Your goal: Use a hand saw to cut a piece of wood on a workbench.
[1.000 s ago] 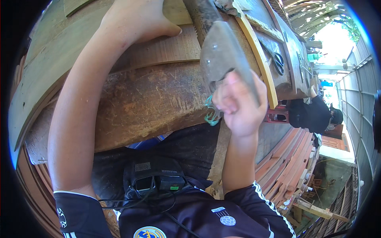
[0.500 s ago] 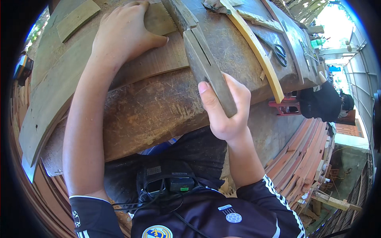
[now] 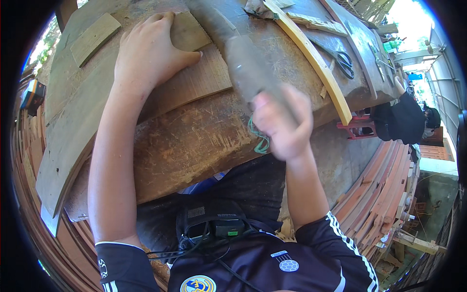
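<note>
1. The saw (image 3: 245, 61) is showing a worn, greyish handle, blurred here, and a toothed blade; green cord (image 3: 260, 136) is hanging beside it.
2. It is sitting at twelve o'clock, its long axis running from five to eleven, blade pointing toward eleven.
3. The right hand (image 3: 287, 121) is gripping the handle; the left hand (image 3: 148, 51) is spreading over a small board (image 3: 189, 31).
4. A scratched brown bench (image 3: 194, 141) is bearing scissors (image 3: 339, 59) toward two o'clock; reddish timber (image 3: 377, 180) is lying toward four.
</note>
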`<state>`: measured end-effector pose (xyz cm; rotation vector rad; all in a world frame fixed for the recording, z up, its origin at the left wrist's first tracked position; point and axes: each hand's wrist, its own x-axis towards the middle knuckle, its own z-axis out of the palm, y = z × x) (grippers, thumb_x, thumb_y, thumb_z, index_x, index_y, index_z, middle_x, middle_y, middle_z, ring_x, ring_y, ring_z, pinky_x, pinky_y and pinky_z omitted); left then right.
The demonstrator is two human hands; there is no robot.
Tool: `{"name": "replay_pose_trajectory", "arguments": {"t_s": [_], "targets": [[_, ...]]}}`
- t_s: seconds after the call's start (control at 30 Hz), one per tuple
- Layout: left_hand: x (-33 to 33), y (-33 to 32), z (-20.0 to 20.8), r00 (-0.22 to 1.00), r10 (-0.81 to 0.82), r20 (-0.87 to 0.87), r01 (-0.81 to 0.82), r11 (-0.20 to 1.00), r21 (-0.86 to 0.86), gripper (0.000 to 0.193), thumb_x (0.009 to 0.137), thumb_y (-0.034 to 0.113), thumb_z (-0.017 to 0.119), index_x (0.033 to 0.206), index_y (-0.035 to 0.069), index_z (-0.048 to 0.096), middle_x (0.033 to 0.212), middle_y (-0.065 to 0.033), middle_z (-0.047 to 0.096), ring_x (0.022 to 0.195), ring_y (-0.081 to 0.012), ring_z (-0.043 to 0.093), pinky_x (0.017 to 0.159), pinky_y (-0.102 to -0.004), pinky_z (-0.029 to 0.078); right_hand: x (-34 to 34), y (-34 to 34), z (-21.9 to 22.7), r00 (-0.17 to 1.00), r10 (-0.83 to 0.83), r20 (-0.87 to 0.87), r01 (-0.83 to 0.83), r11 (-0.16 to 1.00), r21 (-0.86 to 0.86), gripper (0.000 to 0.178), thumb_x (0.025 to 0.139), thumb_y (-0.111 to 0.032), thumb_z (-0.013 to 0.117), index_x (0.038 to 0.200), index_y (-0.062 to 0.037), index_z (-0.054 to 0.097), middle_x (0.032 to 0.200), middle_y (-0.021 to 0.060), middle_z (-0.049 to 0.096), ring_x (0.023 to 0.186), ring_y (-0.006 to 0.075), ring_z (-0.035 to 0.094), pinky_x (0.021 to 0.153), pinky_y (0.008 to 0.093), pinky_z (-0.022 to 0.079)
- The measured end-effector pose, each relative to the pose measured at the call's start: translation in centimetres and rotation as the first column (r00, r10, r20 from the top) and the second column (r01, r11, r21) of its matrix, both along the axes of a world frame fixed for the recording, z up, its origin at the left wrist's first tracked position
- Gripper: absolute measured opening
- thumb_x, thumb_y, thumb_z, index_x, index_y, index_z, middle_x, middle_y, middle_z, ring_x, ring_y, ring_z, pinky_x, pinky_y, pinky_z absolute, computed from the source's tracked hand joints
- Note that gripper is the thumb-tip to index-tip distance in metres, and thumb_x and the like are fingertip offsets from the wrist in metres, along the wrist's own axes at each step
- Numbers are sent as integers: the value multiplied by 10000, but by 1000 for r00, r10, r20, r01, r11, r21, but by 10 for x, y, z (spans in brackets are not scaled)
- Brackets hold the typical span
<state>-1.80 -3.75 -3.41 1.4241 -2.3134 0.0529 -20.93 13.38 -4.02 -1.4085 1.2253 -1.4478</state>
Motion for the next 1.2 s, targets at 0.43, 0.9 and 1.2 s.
{"name": "replay_pose_trajectory", "arguments": {"t_s": [0.43, 0.9, 1.2], "targets": [[4, 1, 13, 998, -47, -51, 54, 989, 138, 926, 672, 410, 820, 1447, -19, 550, 1349, -234, 639, 1276, -362, 592, 1102, -427, 444, 29, 7, 23, 869, -83, -488, 60, 996, -64, 140, 881, -66, 675, 859, 10, 560, 651, 194, 573, 582, 404, 620, 540, 414, 479], [6, 0, 15, 998, -42, -50, 50, 985, 162, 924, 692, 452, 810, 1437, -29, 549, 1399, -214, 611, 1298, -353, 580, 1106, -427, 446, -24, -6, -6, 801, 227, 554, -303, 952, 49, 211, 998, -222, 673, 907, -34, 642, 642, -24, 563, 528, 59, 521, 491, 225, 385], [8, 2, 22, 995, -55, -87, 75, 966, 248, 958, 668, 440, 848, 1444, -34, 548, 1381, -266, 610, 1286, -377, 588, 1110, -432, 437, -4, 10, 4, 977, 53, 207, -76, 992, 104, 187, 971, -167, 651, 917, 10, 630, 624, -15, 554, 515, 109, 543, 493, 276, 413]]}}
